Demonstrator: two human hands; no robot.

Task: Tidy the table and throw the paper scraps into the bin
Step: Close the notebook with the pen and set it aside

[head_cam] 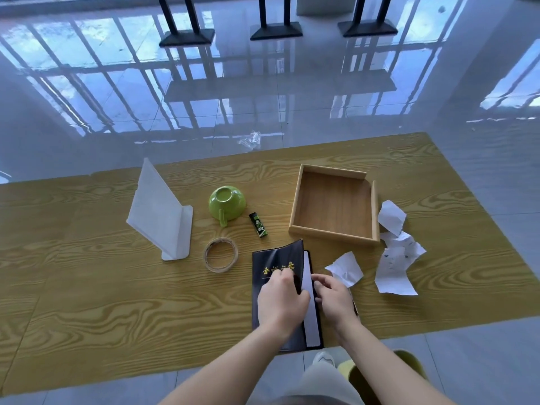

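Floor (87,118): glossy pale tiles, in which window bars are mirrored.
Stands (274,27): three black bases with dark uprights are seen on the floor at the far side, in a row.
Plastic wrapper (250,139): a crumpled clear piece is seen on the floor, just beyond the far edge of the tabletop.
Slipper (409,364): a yellow-green one is seen on the floor at the near side, partly hidden by an arm.
Trouser leg (321,381): light grey cloth is seen at the bottom edge.
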